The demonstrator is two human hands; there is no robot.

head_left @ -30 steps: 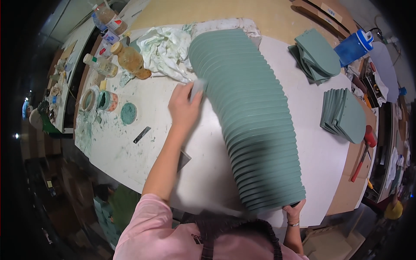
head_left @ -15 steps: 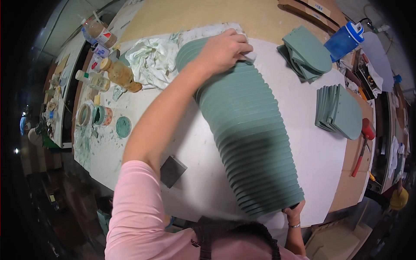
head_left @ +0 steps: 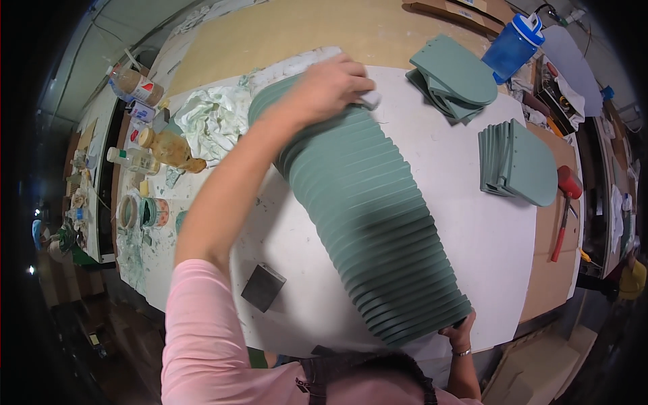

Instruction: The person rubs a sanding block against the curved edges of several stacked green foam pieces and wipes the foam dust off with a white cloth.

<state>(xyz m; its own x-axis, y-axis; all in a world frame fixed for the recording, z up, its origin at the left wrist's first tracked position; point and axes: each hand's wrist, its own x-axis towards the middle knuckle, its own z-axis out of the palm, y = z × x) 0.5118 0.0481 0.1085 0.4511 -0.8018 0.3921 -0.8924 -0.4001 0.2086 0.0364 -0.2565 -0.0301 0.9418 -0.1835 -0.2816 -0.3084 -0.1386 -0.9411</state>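
A long row of green boards with rounded ends (head_left: 368,192), packed face to face, runs from the far middle of the table toward my body. My left hand (head_left: 329,89), slightly blurred, reaches over its far end. The fingers are closed round a small pale block (head_left: 369,100), which rests at the upper edge of the boards. At the near right corner, my right hand (head_left: 460,335) grips the last boards; part of its fingers is hidden beneath them. A dark square block (head_left: 263,287) lies on the table left of the row.
Two smaller groups of green boards, one farther off (head_left: 455,71) and one nearer (head_left: 518,165), lie on the right. Beyond them are a blue bottle (head_left: 509,50) and a red mallet (head_left: 569,182). A crumpled white cloth (head_left: 216,121), bottles (head_left: 172,150) and an open can (head_left: 155,212) stand left.
The whole view has shifted, so the table and row appear farther left. My left hand stays at the far end with the pale block; my right hand keeps its place.
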